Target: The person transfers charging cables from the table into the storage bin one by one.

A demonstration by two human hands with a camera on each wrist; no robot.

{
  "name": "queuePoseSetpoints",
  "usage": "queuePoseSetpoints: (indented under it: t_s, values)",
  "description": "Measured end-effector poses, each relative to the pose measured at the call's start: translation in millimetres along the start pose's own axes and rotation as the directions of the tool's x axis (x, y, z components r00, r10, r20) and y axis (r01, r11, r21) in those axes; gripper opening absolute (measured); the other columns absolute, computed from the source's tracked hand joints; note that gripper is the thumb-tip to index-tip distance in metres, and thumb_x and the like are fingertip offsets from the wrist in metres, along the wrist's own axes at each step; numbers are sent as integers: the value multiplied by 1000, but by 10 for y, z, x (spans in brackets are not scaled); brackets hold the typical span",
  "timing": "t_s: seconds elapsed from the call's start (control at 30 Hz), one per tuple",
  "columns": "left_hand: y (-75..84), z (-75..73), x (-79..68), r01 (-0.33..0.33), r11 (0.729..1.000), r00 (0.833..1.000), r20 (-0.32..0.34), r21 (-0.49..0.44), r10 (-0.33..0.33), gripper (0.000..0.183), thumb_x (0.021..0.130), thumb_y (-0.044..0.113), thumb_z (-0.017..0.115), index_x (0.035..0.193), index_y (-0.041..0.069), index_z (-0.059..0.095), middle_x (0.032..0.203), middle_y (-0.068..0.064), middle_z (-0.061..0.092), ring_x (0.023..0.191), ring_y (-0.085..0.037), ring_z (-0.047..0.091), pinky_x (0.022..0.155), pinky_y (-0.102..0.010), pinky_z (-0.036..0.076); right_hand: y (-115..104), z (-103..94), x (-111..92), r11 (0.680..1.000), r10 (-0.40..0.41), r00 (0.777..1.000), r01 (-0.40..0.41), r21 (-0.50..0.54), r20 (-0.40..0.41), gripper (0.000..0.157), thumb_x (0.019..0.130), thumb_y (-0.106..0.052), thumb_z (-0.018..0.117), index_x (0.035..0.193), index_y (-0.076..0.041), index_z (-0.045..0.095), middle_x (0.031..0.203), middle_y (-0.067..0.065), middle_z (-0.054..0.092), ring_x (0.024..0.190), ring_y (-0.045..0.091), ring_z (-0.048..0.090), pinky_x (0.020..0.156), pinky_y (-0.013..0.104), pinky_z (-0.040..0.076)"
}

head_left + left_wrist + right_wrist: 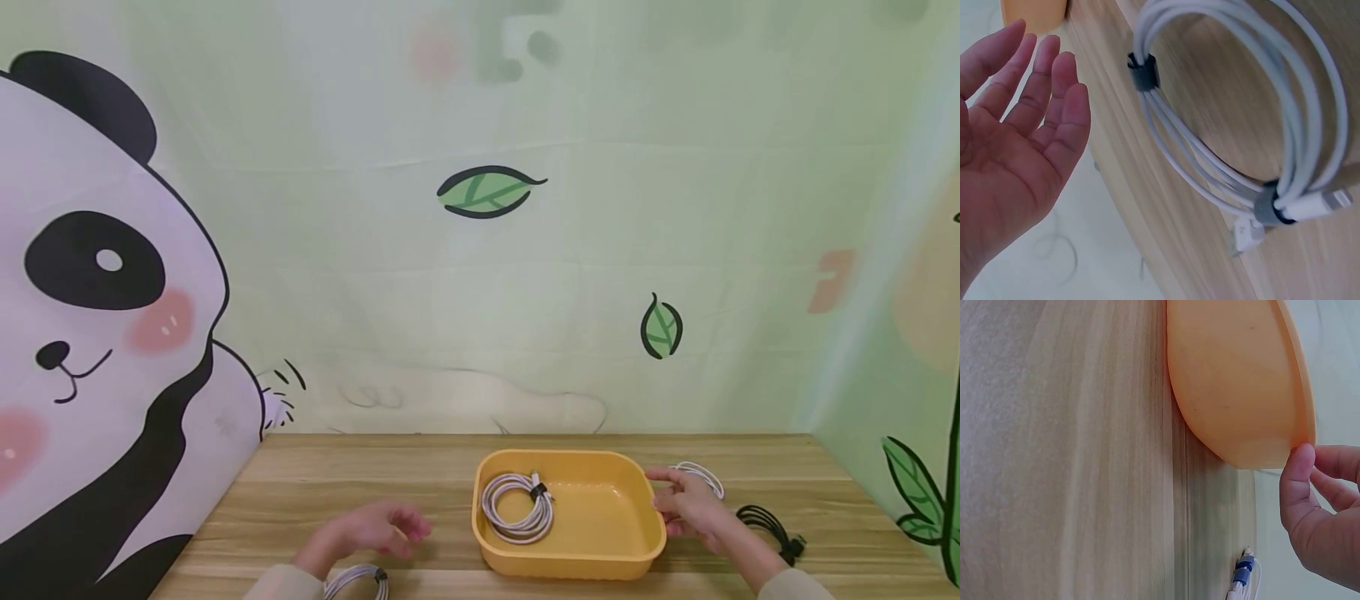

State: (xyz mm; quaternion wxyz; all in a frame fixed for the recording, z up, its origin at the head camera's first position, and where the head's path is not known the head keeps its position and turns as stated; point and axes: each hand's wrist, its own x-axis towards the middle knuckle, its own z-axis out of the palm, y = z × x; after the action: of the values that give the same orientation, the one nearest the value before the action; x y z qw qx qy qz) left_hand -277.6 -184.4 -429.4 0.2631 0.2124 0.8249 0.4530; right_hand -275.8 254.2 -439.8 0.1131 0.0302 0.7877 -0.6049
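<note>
A yellow plastic bin (566, 567) stands on the wooden table, with a coiled pale cable (517, 532) lying in its left end, tied by a black strap. At the bin's right side, my right hand (693, 507) pinches the rim between thumb and fingers; the thumb (1299, 472) shows at the rim's corner in the right wrist view. My left hand (378, 530) hovers left of the bin, fingers relaxed and slightly bent, holding nothing. Closest to it is a coiled white cable (1300, 106) with dark straps and a white plug, on the table.
Right of the bin, behind my right hand, lies a white cable (708, 477), partly hidden. A black coiled cable (768, 520) lies farther right, beside my right forearm. A printed cloth backdrop (360, 250) rises behind the table (360, 467).
</note>
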Motion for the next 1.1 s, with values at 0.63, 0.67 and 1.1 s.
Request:
queuePoseSetpoints:
  t_s: [0.63, 0.67, 1.1]
  values:
    - [-273, -87, -131, 23, 999, 1000, -1, -29, -23, 35, 64, -5, 58, 98, -11, 55, 93, -12, 61, 84, -15, 54, 71, -22, 45, -9, 11, 4, 1000, 11, 1000, -12, -10, -27, 52, 81, 0, 49, 130, 5, 32, 78, 7, 50, 58, 12, 51, 50, 23, 48]
    - [-284, -91, -137, 21, 999, 1000, 0, -32, -21, 35, 64, -6, 57, 98, -11, 55, 93, -13, 61, 85, -15, 54, 71, -22, 46, -10, 12, 5, 1000, 11, 1000, -11, -11, -28, 52, 81, 0, 49, 130, 5, 32, 78, 7, 50, 58, 12, 51, 50, 23, 48]
    - [-415, -100, -198, 6, 996, 1000, 12, -84, -5, 38, 63, -12, 55, 100, -16, 52, 94, -18, 61, 88, -20, 57, 73, -26, 48, -7, 14, 4, 1000, 12, 999, -12, -14, -30, 52, 81, 0, 49, 130, 5, 32, 78, 8, 51, 57, 12, 51, 49, 23, 48]
